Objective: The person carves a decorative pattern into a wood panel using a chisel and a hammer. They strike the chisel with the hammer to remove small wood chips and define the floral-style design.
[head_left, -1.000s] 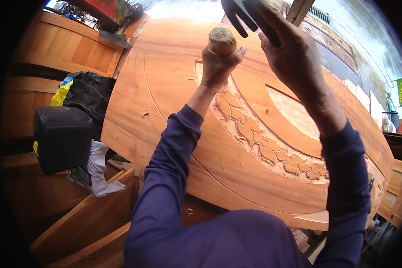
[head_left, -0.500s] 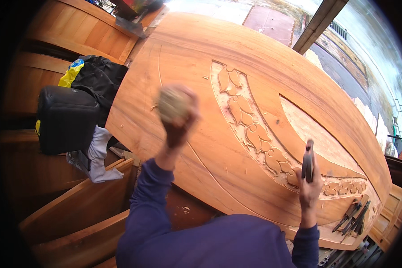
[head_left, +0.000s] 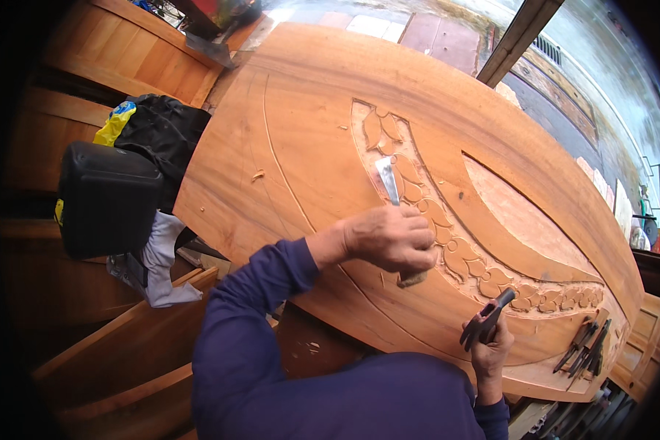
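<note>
A large wooden panel (head_left: 308, 147) lies before me, with a carved band of leaves (head_left: 462, 249) running across it. My left hand (head_left: 392, 238) grips the wooden handle of a chisel (head_left: 386, 180), whose flat metal blade rests on the upper part of the leaf band. Down by the panel's near edge, my right hand (head_left: 491, 348) holds a dark tool (head_left: 484, 319) just above the wood. Purple sleeves cover both forearms.
Several dark carving tools (head_left: 583, 348) lie on the panel's lower right corner. A black case (head_left: 106, 198), a black bag with a yellow patch (head_left: 154, 128) and a grey cloth (head_left: 161, 268) sit to the left on wooden boards. More timber stands behind.
My left hand has come down from in front of the camera and set the chisel blade on the leaf band. My right hand has dropped to the panel's near edge with the dark tool.
</note>
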Available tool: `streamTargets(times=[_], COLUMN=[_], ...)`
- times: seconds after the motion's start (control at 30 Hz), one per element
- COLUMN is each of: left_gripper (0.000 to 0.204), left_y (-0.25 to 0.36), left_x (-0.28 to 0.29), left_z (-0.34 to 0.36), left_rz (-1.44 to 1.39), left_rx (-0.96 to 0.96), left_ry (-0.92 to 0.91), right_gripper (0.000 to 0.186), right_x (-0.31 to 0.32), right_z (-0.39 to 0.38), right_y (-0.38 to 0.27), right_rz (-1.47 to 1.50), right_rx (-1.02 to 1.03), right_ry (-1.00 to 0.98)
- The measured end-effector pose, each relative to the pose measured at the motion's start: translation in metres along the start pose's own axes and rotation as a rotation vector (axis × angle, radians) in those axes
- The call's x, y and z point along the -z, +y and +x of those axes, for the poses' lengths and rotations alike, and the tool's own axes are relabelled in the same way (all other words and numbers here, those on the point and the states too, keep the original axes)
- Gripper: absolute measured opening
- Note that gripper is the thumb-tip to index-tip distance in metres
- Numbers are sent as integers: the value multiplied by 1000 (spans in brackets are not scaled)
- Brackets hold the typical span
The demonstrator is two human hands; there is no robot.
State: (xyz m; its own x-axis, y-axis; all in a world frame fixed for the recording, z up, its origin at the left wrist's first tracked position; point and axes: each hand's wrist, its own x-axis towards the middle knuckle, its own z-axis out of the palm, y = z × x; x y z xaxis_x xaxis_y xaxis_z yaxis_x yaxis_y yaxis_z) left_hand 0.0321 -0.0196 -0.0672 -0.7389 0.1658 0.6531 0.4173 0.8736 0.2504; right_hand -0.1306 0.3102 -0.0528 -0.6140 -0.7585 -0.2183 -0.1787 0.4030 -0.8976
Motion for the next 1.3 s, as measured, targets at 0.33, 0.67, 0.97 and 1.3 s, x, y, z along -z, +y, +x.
streamTargets(times=[0.33,0.67,0.97,1.3], left_gripper=[15,13,16,15], left_y=[-29,-40,-43,-49], left_x=[7,21,21,18], left_z=[-17,-24,-25,-29], left_rz=[-41,-226,-222,-220], left_rx=[-131,-46,-102,-121], left_ry=[-93,-13,-46,-24], right_gripper=[25,19,18,20], right_x=[-39,-84,-110,-120], right_z=[-11,61,97,114], right_y=[-12,-97,-109,-108], right_rz=[-140,-687,-773,-830], right_rx=[257,1005,1161,1093], right_ry=[-36,-108,-106,-118])
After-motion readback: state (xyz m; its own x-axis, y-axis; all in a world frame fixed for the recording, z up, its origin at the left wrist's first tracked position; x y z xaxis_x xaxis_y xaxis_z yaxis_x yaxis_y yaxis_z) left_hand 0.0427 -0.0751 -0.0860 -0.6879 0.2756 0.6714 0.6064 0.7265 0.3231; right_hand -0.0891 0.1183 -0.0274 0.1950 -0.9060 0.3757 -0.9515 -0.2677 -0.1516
